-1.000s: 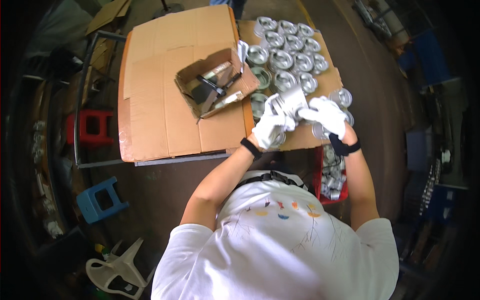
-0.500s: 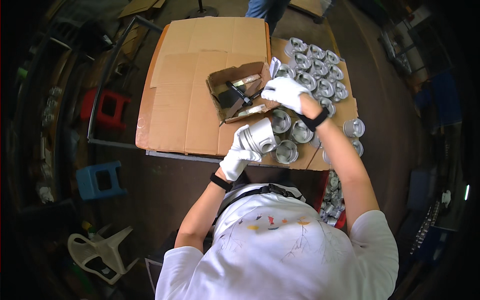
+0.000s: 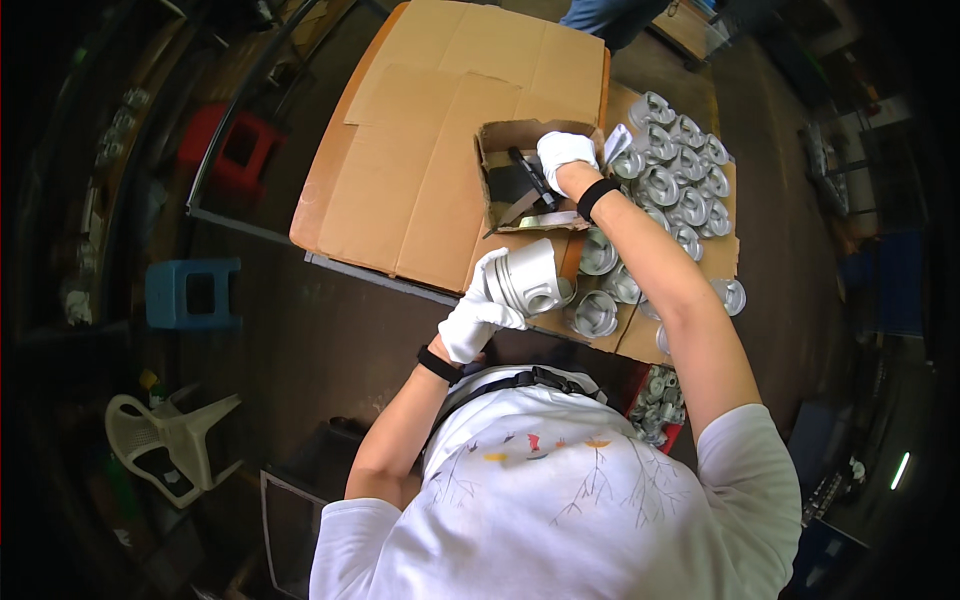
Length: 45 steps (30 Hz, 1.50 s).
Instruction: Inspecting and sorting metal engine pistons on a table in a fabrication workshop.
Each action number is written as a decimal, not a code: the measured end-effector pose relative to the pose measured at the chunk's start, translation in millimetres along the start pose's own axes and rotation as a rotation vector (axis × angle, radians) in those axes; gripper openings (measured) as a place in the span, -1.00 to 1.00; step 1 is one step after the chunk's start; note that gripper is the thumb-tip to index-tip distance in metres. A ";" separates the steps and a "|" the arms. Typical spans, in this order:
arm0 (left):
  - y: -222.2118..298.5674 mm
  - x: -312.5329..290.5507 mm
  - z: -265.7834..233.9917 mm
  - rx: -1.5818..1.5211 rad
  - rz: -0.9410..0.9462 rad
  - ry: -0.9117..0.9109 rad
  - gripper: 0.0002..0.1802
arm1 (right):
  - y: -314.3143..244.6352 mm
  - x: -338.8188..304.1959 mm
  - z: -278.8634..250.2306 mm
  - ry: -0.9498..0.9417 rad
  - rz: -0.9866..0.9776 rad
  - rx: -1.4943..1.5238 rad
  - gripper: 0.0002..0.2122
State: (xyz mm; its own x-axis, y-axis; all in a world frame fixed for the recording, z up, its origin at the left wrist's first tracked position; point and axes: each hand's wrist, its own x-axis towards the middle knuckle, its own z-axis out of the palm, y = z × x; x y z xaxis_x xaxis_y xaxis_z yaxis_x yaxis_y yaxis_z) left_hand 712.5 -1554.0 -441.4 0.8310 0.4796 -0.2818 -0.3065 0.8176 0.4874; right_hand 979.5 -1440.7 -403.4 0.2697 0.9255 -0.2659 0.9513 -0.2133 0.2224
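Note:
My left hand [image 3: 480,310], in a white glove, grips a silver metal piston [image 3: 527,277] held over the near edge of the cardboard-covered table [image 3: 420,170]. My right hand [image 3: 562,152], also gloved, reaches into a small open cardboard box [image 3: 520,180] and is closed around a dark tool-like part [image 3: 530,172] inside it. Several more silver pistons [image 3: 672,175] stand in rows on the cardboard to the right of the box, and a few [image 3: 600,290] stand close to my left hand.
A red stool [image 3: 232,140] and a blue stool [image 3: 195,293] stand on the floor at the left, with a white plastic chair [image 3: 165,440] lower down. A red crate of metal parts [image 3: 660,400] sits by my right side. Another person's legs [image 3: 610,15] are beyond the table.
My left hand took over the piston and drew it toward the table's near edge. My right hand let go of it and reached into the small box.

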 end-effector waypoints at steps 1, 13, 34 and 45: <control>1.0 -0.3 -0.4 -0.003 0.003 0.007 0.04 | -2.7 2.7 1.7 -0.002 -0.008 0.000 -0.82; 9.9 5.7 11.6 -0.005 0.104 -0.056 0.02 | 7.4 -25.3 -26.5 0.251 0.081 -0.133 -0.83; -52.8 44.7 27.0 0.037 -0.016 -0.031 -0.09 | -35.5 -277.0 18.9 0.441 0.119 0.586 -0.83; -59.4 40.4 33.9 0.030 0.067 -0.012 -0.09 | -42.2 -279.7 11.9 0.358 0.140 0.479 -0.87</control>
State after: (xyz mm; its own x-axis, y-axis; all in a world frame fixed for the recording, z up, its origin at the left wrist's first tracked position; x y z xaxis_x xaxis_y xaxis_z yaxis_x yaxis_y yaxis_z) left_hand 780.0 -1594.0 -453.7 0.8145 0.5292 -0.2377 -0.3481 0.7736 0.5295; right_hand 865.7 -1694.3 -349.6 0.4095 0.9083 0.0853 0.8941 -0.3809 -0.2355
